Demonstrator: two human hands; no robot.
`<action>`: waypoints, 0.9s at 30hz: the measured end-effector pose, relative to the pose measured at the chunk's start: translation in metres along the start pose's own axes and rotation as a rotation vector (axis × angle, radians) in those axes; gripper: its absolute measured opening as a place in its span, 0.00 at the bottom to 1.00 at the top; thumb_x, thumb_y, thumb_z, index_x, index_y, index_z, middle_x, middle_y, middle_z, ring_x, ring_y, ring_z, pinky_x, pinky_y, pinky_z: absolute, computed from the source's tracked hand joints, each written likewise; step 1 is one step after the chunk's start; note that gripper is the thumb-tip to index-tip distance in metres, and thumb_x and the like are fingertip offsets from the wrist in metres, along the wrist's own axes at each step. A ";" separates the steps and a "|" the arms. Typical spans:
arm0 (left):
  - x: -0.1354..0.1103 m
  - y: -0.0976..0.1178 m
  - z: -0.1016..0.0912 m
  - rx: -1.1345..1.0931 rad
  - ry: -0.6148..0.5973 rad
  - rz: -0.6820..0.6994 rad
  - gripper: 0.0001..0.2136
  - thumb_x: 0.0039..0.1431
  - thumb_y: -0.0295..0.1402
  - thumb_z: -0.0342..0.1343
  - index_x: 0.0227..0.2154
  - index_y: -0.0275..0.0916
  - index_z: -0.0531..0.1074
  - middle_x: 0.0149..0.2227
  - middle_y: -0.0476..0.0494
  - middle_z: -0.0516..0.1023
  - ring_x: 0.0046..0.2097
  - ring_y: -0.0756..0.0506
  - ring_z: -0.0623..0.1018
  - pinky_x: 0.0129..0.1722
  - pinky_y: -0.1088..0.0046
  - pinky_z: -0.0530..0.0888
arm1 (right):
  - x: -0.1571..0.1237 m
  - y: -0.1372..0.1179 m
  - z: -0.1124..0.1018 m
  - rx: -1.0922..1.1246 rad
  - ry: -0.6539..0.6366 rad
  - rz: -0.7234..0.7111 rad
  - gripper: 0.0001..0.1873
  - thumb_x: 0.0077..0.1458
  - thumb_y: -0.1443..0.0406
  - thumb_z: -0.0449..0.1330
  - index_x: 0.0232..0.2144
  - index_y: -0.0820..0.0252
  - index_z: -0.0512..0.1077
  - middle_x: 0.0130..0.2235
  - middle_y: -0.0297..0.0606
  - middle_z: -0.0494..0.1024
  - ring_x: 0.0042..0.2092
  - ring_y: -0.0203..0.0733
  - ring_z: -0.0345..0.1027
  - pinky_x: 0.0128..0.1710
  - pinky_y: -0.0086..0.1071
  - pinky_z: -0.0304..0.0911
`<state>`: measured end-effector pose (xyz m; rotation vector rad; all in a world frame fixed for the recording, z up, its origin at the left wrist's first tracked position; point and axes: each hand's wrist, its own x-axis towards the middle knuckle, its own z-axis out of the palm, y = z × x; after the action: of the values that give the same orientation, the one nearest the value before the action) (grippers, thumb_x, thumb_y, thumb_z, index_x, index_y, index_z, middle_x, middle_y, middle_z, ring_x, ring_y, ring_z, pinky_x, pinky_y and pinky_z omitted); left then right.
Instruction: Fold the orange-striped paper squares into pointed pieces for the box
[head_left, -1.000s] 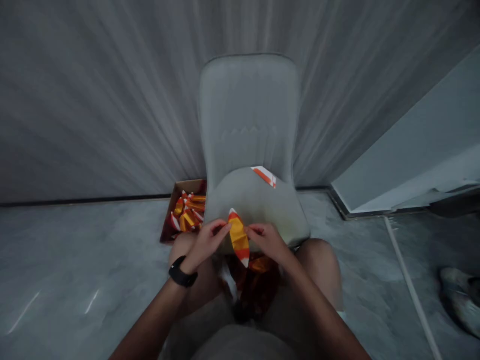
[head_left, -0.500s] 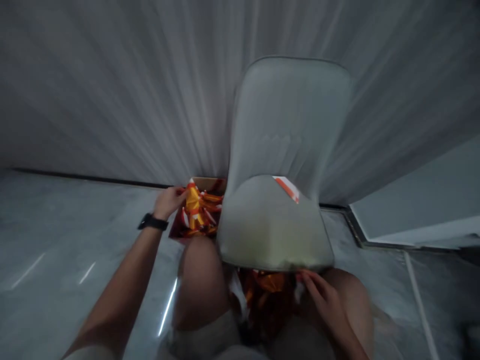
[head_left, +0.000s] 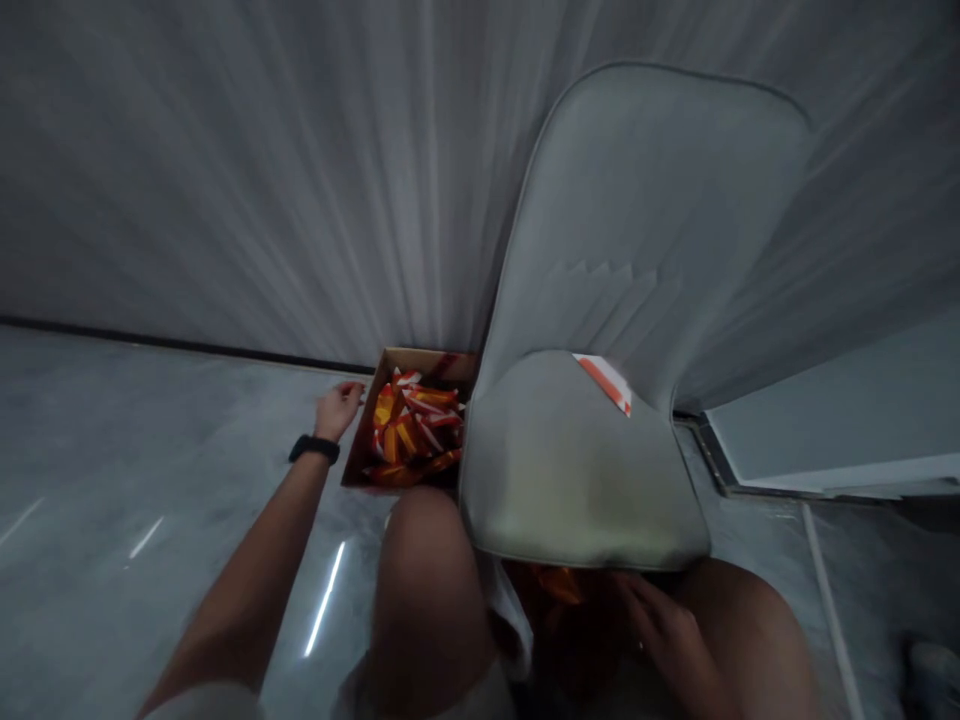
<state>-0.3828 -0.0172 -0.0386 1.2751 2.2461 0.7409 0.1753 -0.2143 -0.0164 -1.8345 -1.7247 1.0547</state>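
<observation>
My left hand (head_left: 340,408), with a dark watch on its wrist, is just outside the left edge of a cardboard box (head_left: 422,360). It holds nothing, and its fingers are loosely bent and slightly apart. Several orange, red and white foil packets (head_left: 409,430) lie heaped in that box. My right hand (head_left: 664,625) reaches between my knees, below the front edge of the chair seat (head_left: 577,480). More orange packets (head_left: 561,583) are in the shadow there. Its fingertips are too dark to show whether they grip anything.
The grey chair stands in front of me, with a white and orange packet or strip (head_left: 606,383) on its seat. Behind it hangs a grey pleated curtain (head_left: 300,180). A white panel (head_left: 840,420) is at the right, above the shiny tiled floor (head_left: 150,450).
My left hand has let go of an orange packet, which now lies in the box, and has drawn back to the left. The view has shifted; my right hand is deeper in shadow.
</observation>
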 end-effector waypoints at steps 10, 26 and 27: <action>-0.170 0.009 -0.006 -0.402 0.028 0.049 0.26 0.57 0.55 0.54 0.44 0.37 0.76 0.41 0.41 0.82 0.41 0.40 0.80 0.40 0.67 0.77 | 0.020 -0.015 -0.022 0.069 0.047 -0.122 0.22 0.62 0.50 0.53 0.42 0.56 0.81 0.44 0.44 0.84 0.46 0.52 0.79 0.51 0.45 0.73; -0.164 0.255 0.192 -0.251 -0.431 0.559 0.21 0.65 0.49 0.48 0.46 0.37 0.75 0.42 0.39 0.81 0.40 0.43 0.80 0.42 0.66 0.75 | 0.250 -0.040 -0.084 -0.289 0.280 -0.280 0.22 0.62 0.66 0.58 0.58 0.66 0.69 0.58 0.51 0.74 0.58 0.49 0.67 0.59 0.39 0.59; -0.160 0.257 0.199 -0.218 -0.448 0.587 0.20 0.66 0.47 0.48 0.47 0.38 0.75 0.43 0.39 0.81 0.41 0.43 0.80 0.43 0.66 0.75 | 0.264 -0.040 -0.083 -0.370 0.284 -0.288 0.25 0.62 0.65 0.58 0.60 0.66 0.67 0.60 0.52 0.71 0.60 0.50 0.65 0.60 0.40 0.58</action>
<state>-0.0225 -0.0017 -0.0038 1.7962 1.4047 0.7713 0.1976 0.0640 0.0011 -1.7608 -2.0205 0.3591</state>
